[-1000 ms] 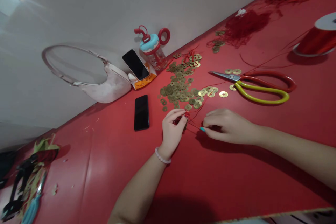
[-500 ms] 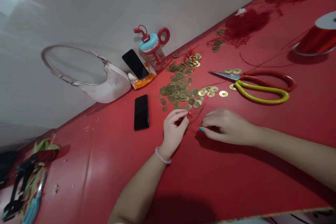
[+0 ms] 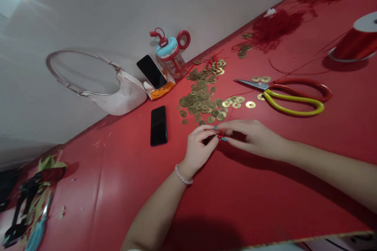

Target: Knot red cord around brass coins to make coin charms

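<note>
My left hand (image 3: pixel 202 145), with a pale bead bracelet (image 3: pixel 183 175) at the wrist, pinches a small bundle of red cord (image 3: pixel 220 135) between thumb and fingers. From the right, my right hand (image 3: pixel 249 137) meets it, thumb and fingertips closed on the same cord, the tips nearly touching those of my left hand. What exactly is tied in the cord is too small to make out. Just beyond my fingers lies a spread of brass coins with square holes (image 3: pixel 203 104). Scissors (image 3: pixel 282 92) with one red and one yellow handle rest beyond my right hand, blades pointing left.
A black phone (image 3: pixel 158 126) lies left of the coins. Against the wall stand a white handbag (image 3: pixel 123 96), another phone (image 3: pixel 151 71) on an orange packet and a cup (image 3: pixel 175 60). A red cord spool (image 3: pixel 352 45) and tangled red cord (image 3: pixel 273 29) are at right.
My right hand has moved left and its fingertips have come to the cord at my left hand. My left hand has shifted slightly to the right, still holding the cord.
</note>
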The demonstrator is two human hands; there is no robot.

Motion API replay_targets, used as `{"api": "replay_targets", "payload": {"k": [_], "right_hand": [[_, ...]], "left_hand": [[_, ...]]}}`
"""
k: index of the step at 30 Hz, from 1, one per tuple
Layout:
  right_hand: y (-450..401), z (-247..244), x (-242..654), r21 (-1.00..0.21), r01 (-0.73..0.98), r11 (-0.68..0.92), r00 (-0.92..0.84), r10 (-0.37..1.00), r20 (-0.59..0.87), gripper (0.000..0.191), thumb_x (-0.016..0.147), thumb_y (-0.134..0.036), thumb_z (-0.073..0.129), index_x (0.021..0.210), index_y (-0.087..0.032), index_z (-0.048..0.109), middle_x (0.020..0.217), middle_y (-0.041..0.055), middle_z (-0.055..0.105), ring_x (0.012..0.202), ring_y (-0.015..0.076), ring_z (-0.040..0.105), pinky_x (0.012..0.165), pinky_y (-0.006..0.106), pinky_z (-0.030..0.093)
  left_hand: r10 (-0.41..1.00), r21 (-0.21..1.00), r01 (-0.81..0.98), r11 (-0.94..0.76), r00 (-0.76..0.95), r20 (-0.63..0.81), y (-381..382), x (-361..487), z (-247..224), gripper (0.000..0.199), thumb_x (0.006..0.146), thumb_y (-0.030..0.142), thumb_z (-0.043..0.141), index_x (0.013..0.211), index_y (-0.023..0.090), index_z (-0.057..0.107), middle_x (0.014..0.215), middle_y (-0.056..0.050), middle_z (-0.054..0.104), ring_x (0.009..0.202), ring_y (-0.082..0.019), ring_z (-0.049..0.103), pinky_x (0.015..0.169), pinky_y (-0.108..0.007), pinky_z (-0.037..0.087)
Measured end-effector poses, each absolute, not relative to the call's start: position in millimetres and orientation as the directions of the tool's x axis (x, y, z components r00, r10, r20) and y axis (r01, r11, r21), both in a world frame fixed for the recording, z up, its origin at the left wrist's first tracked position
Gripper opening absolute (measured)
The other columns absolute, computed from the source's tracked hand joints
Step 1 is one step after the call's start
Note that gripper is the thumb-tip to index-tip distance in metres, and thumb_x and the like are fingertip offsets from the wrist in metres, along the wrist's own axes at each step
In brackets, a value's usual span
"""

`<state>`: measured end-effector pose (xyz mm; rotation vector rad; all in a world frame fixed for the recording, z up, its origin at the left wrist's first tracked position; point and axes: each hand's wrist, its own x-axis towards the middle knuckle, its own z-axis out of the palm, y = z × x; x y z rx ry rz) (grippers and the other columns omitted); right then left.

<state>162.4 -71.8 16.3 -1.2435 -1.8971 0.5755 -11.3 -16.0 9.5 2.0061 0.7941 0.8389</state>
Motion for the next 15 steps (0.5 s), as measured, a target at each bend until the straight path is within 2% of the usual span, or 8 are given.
{"api": "replay_targets", "payload": {"k": [3,7,11,15], "right_hand": [[-72.4,20.7,163.4,-0.753,0.5,0.428,-0.241,0.904,0.354,0.021,0.084,-0.024,0.047,0.09,-0.018,0.066,0.08,0.0057,0.069,0.07,0.0138,0.062,0.065,0.024,0.046],[-71.4,25.6,165.5,-0.917,0.332,0.222,-0.123,0.974,0.191,0.021,0.081,-0.035,0.053,0.08,-0.017,0.064,0.071,0.0049,0.067,0.063,0.0143,0.061,0.059,0.025,0.047],[-66.3,24.7,172.0,-0.998,-0.022,0.056,0.09,0.995,0.054,0.02,0.077,-0.038,0.06,0.079,-0.018,0.056,0.061,0.0001,0.06,0.054,0.0109,0.054,0.055,0.024,0.046],[-59.8,25.2,183.8,-0.905,-0.426,-0.001,0.2,0.975,-0.095,0.009,0.08,-0.026,0.057,0.076,-0.02,0.053,0.067,-0.0022,0.058,0.058,0.0066,0.053,0.057,0.02,0.044]], "left_hand": [[0.745,0.833,0.233,-0.501,0.605,0.279,-16.2,-11.4,10.2,0.016,0.074,0.009,0.058,0.08,0.018,0.07,0.085,-0.005,0.068,0.077,-0.013,0.063,0.07,-0.026,0.052],[0.747,0.839,0.23,-0.492,0.606,0.272,-16.5,-11.0,11.3,0.012,0.076,0.014,0.059,0.08,0.017,0.069,0.086,-0.006,0.068,0.077,-0.013,0.063,0.07,-0.026,0.052],[0.754,0.848,0.255,-0.464,0.616,0.228,-17.2,-11.3,10.9,0.014,0.077,0.013,0.057,0.081,0.017,0.069,0.088,-0.006,0.067,0.078,-0.013,0.062,0.07,-0.026,0.052],[0.74,0.86,0.247,-0.446,0.642,0.199,-17.7,-12.0,9.0,0.013,0.077,0.014,0.057,0.082,0.016,0.069,0.089,-0.007,0.066,0.078,-0.013,0.062,0.068,-0.024,0.052]]}}
